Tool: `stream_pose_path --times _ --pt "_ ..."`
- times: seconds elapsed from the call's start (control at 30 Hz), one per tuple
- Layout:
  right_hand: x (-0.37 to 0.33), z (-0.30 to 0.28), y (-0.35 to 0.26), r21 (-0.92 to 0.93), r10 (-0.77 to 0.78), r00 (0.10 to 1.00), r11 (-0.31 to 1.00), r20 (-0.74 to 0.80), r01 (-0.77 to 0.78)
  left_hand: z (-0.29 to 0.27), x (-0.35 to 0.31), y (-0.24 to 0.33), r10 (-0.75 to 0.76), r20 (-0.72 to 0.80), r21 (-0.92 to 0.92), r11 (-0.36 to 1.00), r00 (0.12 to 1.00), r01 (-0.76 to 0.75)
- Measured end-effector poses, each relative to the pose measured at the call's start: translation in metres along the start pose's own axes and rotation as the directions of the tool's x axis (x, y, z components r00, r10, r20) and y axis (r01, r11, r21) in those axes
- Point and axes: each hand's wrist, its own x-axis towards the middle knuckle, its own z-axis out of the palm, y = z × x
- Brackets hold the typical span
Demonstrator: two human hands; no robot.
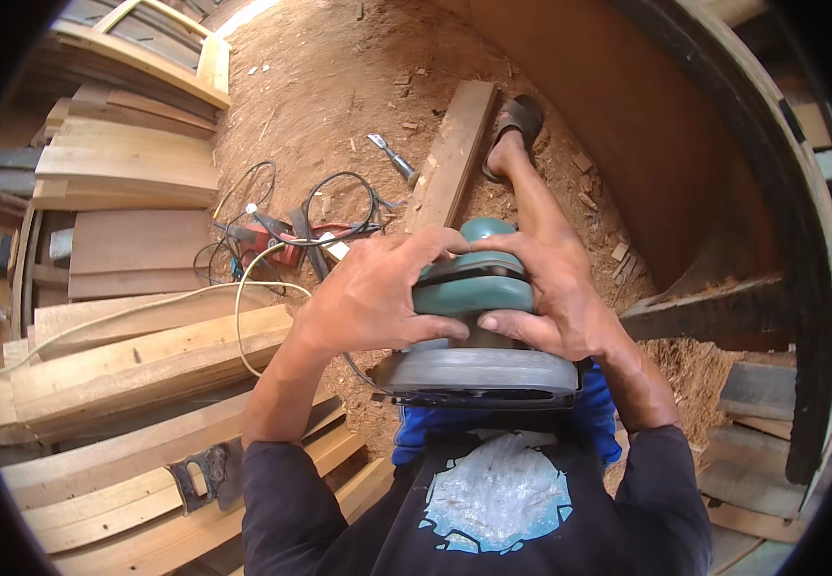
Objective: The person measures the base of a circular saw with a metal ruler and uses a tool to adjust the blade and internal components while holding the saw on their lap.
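Both hands grip a circular saw (474, 296) with a teal motor housing and a wide grey guard, held up in front of my torso. My left hand (368, 288) wraps the left side of the housing, thumb along its lower edge. From the right, my right hand (555, 288) clasps the same housing, its thumb stretched toward the left one. The grey guard (483, 372) faces my body, with a dark edge beneath it. The saw's blade cannot be made out. A long wooden board (454, 144) lies on the ground beyond the saw.
A chisel (394, 158) lies left of the board. Near it are a red power tool (277, 240) and tangled cords. Stacked planks (138, 336) line the left side, with a handsaw (203, 478) on them. My sandalled foot (520, 120) rests beside the board; a large brown panel (618, 125) curves at right.
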Motion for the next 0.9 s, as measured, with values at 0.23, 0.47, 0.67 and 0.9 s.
stream_pose_path --times 0.23,0.47,0.67,0.9 --pt "-0.022 0.002 0.015 0.416 0.309 0.949 0.873 -0.068 -0.254 0.047 -0.121 -0.032 -0.515 -0.234 -0.734 0.650 0.825 0.198" --pt "-0.031 -0.009 0.029 0.604 0.295 0.955 0.759 0.012 -0.242 0.086 -0.083 -0.026 -0.262 -0.189 -0.384 0.907 0.946 0.175" --pt "-0.027 -0.001 0.022 0.644 0.402 0.915 0.709 -0.033 -0.289 0.089 -0.063 -0.045 -0.010 -0.242 -0.668 0.727 0.970 -0.159" --pt "-0.031 -0.006 0.052 0.897 0.558 0.818 0.422 -0.141 -0.133 0.065 -0.010 -0.019 -0.120 -0.228 -0.703 0.707 0.966 -0.078"
